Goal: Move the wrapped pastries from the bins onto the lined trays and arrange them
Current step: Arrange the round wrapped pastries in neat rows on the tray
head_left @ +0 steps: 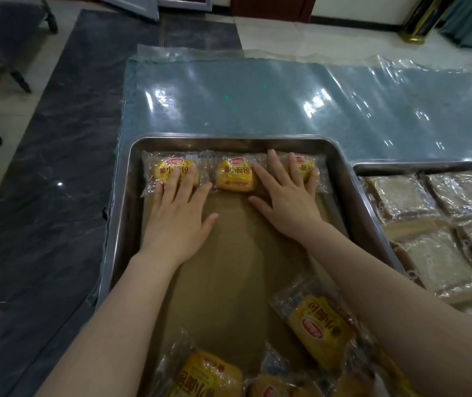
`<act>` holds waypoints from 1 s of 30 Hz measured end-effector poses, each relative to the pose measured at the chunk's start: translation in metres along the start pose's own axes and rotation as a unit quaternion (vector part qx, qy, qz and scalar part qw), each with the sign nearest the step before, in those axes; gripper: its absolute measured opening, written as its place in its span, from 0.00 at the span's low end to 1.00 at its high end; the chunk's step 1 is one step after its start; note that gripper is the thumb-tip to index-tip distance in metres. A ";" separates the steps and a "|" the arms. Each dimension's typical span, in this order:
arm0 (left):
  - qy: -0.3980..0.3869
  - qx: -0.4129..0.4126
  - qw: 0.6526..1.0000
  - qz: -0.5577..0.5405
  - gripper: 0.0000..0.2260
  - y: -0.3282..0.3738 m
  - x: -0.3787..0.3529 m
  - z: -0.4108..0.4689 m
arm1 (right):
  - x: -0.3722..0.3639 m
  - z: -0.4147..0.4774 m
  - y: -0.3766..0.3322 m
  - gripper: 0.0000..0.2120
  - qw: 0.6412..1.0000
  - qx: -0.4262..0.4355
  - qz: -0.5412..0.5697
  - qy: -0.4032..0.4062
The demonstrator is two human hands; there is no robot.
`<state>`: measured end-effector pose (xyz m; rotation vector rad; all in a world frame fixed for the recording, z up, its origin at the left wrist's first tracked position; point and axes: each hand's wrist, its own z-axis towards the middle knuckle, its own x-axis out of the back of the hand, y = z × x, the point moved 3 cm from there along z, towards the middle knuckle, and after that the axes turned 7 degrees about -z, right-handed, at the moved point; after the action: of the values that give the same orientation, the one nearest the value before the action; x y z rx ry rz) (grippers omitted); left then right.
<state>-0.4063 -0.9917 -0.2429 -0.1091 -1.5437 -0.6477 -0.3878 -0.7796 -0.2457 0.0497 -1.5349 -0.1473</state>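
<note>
Pressing flat, both hands lie palm down at the far end of the metal tray [229,141], forearms reaching in from the near edge.

- Left hand [176,214]: fingers straight and slightly spread, thumb out to the right. The fingertips rest on the near half of the left pastry [167,167]. Nothing is gripped.
- Right hand [289,203]: fingers straight and fanned wider, thumb pointing left over the brown paper liner [229,253]. The two outer fingers lie on the right pastry [305,167]; the forefinger tip touches the wrapper edge of the middle pastry [236,179]. Nothing is gripped.
- The hands are apart, with the middle pastry between them.

Position of goods: three clear-wrapped yellow pastries sit in one row along the tray's far wall, on the liner, wrappers touching or overlapping at the seams. More of the same kind lie loose at the near end, one tilted loose pastry [319,333] beside the right forearm and a near-edge pastry [206,376] partly cut off by the frame.

Writing: each wrapper in the row carries 小面包 in dark characters on yellow. A red oval logo sits above it, its text too small to read. On the loose packets the same characters appear upside down.

Surroundings: a second tray [418,165] just to the right holds brownish wrapped slabs [401,196] packed close. Both trays stand on a clear plastic sheet [257,96].
</note>
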 end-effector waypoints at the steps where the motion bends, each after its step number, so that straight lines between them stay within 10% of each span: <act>1: 0.001 -0.001 1.000 -0.003 0.28 0.000 0.000 0.000 | 0.000 0.002 0.001 0.29 1.000 -0.002 -0.004 0.002; 13: 0.042 -0.020 0.990 -0.134 0.20 0.030 0.045 -0.064 | 0.054 -0.074 0.003 0.25 0.982 0.021 0.181 0.040; 17: 0.040 0.018 0.978 -0.202 0.20 0.045 0.058 -0.130 | 0.065 -0.133 0.032 0.16 0.972 -0.030 0.231 -0.014; 23: 0.046 0.103 0.971 -0.209 0.16 0.054 0.060 -0.196 | 0.050 -0.180 0.049 0.29 0.947 -0.075 0.275 -0.149; 30: -0.085 0.111 0.959 -0.246 0.33 0.055 0.036 -0.219 | 0.056 -0.164 0.038 0.07 0.916 -0.094 0.379 -0.092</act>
<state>-0.1910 -1.0583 -0.2033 0.4129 -1.8174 -0.8634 -0.2204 -0.7586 -0.1910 -0.7267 -1.6182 0.3302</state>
